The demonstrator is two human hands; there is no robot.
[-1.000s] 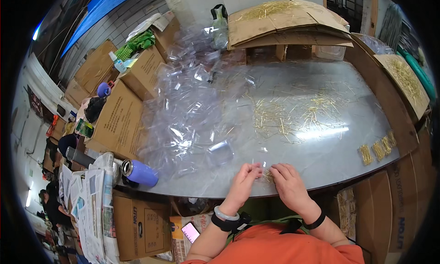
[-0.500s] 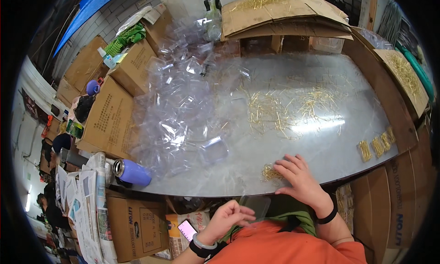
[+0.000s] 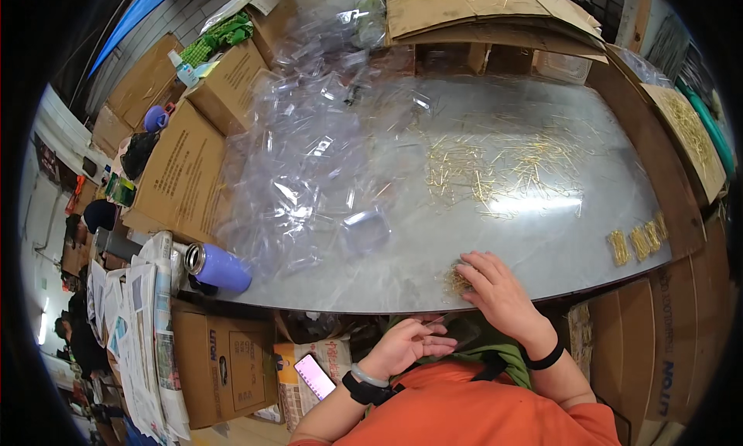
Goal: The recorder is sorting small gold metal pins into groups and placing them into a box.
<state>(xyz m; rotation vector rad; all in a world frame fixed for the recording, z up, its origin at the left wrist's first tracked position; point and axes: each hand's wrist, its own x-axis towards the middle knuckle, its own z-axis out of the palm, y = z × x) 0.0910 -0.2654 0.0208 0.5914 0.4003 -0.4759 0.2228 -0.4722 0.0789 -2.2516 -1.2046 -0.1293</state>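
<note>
My right hand rests at the table's front edge, its fingers stretched out and slightly bent. Its fingertips touch a small heap of thin gold-coloured pins, partly hidden under them. Just below the table edge, my left hand is curled beside a clear plastic box and seems to grip it. The box is faint against the dark background. Farther back on the grey table lie two loose spreads of the same pins.
Clear plastic boxes pile up over the table's left side. Several pin-filled boxes line the right edge. A purple bottle stands front left by cardboard boxes. A lit phone lies below the table.
My left hand has moved right and slightly up, with the clear box beside it. The right hand stays at the pin heap, its fingers shifted a little. The whole view has shifted slightly.
</note>
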